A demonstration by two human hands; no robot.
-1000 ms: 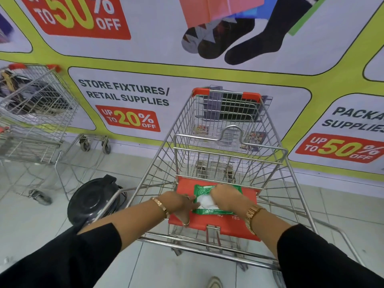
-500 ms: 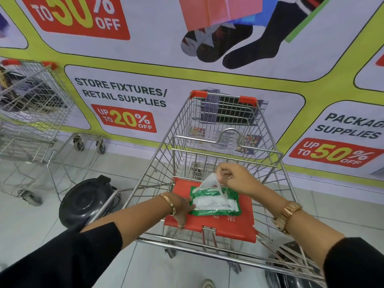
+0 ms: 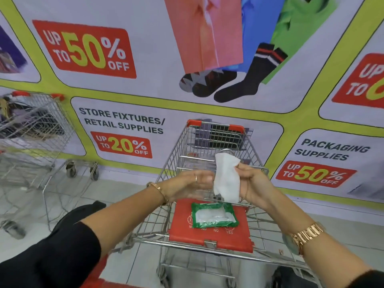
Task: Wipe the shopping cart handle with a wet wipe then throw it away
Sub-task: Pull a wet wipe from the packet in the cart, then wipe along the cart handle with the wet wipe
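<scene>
Both hands hold a white wet wipe above the silver wire shopping cart (image 3: pixel 216 142).

The right hand (image 3: pixel 252 186) pinches the white wet wipe (image 3: pixel 227 176) at its upper edge between thumb and fingertips; the left hand (image 3: pixel 189 183), fingers loosely curled, touches its lower left edge. Below them, the green wet-wipe packet (image 3: pixel 214 215) lies flat on the cart's red plastic child-seat flap (image 3: pixel 209 235). The cart's basket contents cannot be made out.

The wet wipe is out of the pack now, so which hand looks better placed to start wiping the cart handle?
The right hand, probably. It already pinches the wet wipe by its upper edge, while the left hand only touches its side. The pack lies on the red seat flap.
</scene>
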